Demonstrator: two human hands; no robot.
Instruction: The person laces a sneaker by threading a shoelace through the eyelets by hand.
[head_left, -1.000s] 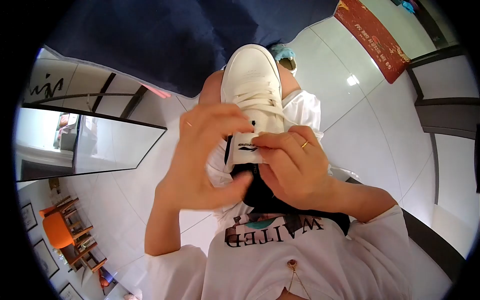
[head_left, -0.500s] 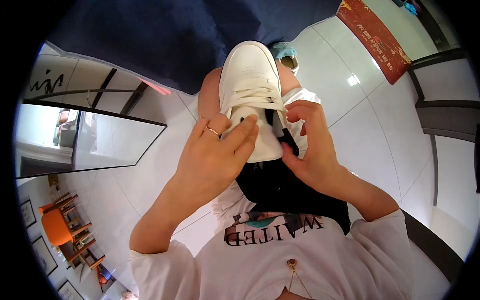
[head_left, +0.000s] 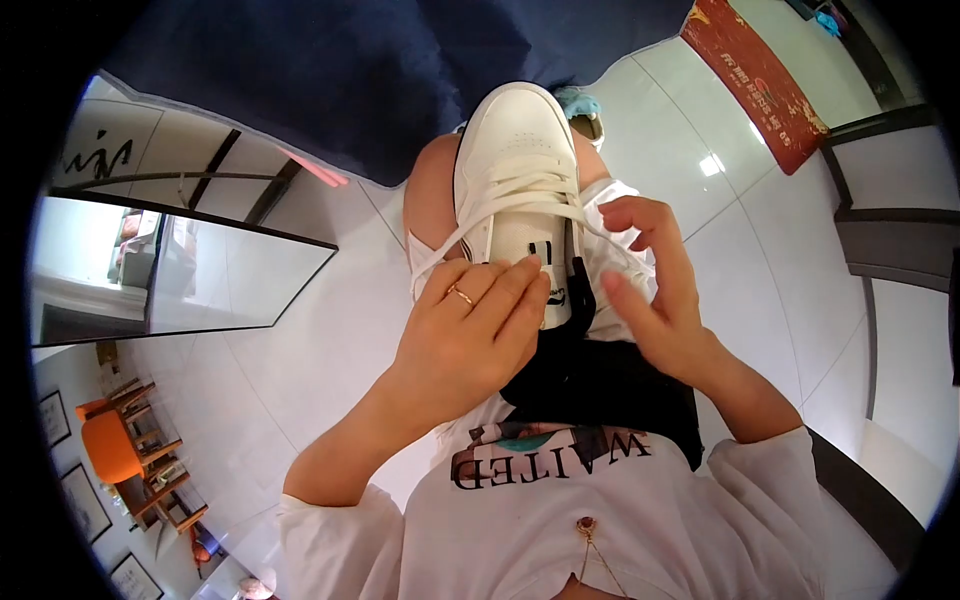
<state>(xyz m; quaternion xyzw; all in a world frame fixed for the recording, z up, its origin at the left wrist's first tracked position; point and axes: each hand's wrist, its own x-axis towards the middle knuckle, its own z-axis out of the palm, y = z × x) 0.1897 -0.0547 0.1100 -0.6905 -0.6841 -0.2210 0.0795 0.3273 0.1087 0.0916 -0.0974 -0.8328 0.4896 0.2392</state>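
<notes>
A cream-white sneaker (head_left: 516,140) rests on my lap, its toe pointing away from me. Its white laces (head_left: 525,185) run across the upper, with loose ends hanging to both sides. The tongue (head_left: 512,235) lies in the shoe's opening, with a black mark and logo near its top. My left hand (head_left: 480,320) is on the tongue and the left side of the opening, fingers bent and pressed together; the fingertips touch the tongue. My right hand (head_left: 655,285) is just right of the shoe, thumb and fingers apart, beside a loose lace end.
Dark blue cloth (head_left: 300,90) spreads beyond the shoe. A light blue and beige shoe (head_left: 583,110) sits behind my knee. A red mat (head_left: 755,85) lies at the upper right. At the left are a black-framed mirror (head_left: 220,270) and an orange chair (head_left: 108,443).
The shoe has shifted slightly right. The tongue's logo shows again beside my left fingers. My right hand has moved away from the shoe's opening and spread wider.
</notes>
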